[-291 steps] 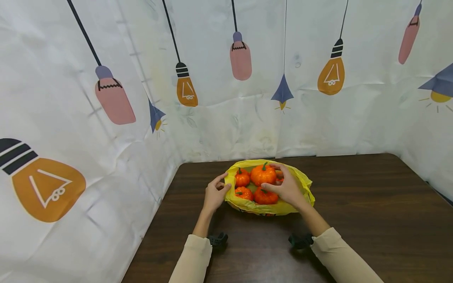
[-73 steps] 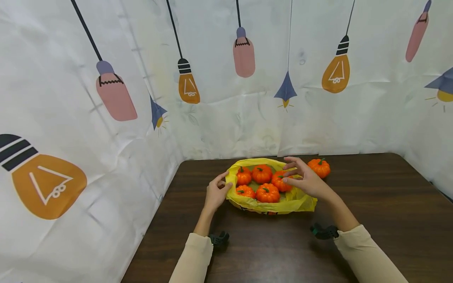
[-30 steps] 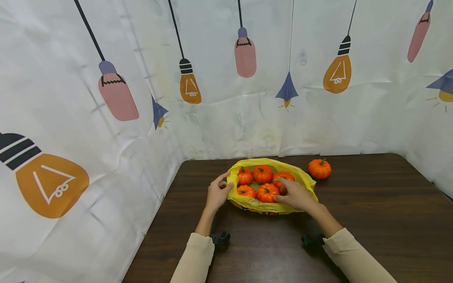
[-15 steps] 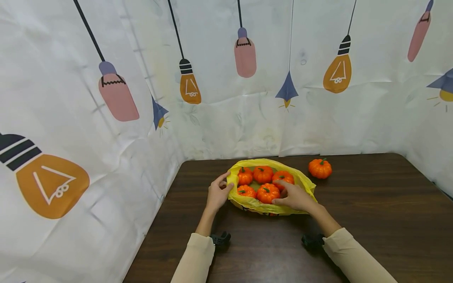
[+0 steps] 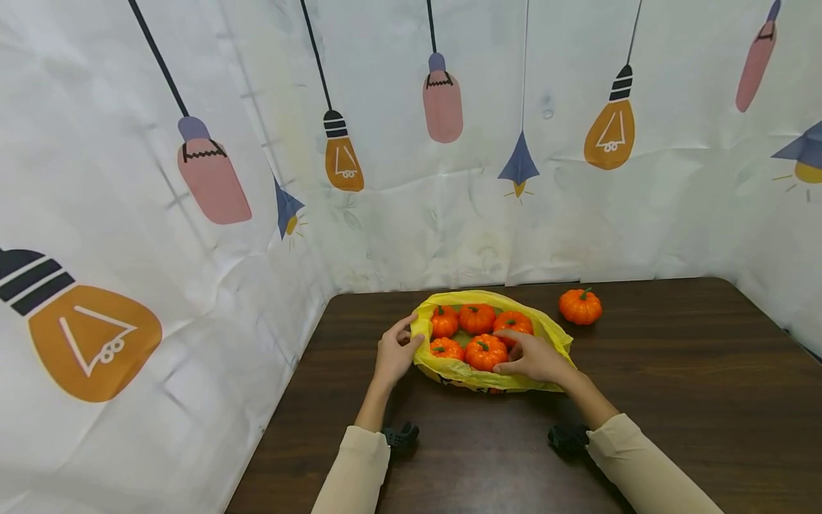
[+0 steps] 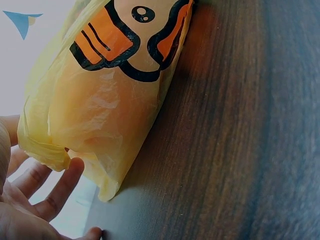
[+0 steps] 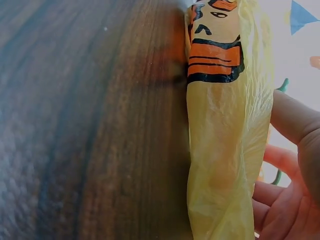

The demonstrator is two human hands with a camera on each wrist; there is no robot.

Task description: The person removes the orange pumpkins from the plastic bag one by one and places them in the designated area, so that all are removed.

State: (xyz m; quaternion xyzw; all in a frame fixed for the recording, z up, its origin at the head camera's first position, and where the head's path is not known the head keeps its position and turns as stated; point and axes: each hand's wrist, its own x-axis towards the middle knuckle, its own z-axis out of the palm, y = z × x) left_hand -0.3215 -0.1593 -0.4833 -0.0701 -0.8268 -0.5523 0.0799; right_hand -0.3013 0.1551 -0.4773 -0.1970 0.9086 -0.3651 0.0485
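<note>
Presently, left hand [image 5: 393,355] lightly curled, holding the side rim of a thin yellow plastic bag [image 5: 529,383], thumb and forefinger slightly apart. Bag sits on a dark brown wood-grain table [image 5: 681,371], cartoon print on its outer wall. Inside: five glossy orange ribbed pumpkins [image 5: 477,319] with green stems. Right hand [image 5: 538,359] reaches over the bag's right side, fingers bent, thumb spread: fingertips at the right-hand pumpkin [image 5: 512,321], thumb beside the front-middle pumpkin [image 5: 483,353]; cannot tell whether it grips either. Sixth orange pumpkin [image 5: 581,307] on the tabletop, right of bag.
</note>
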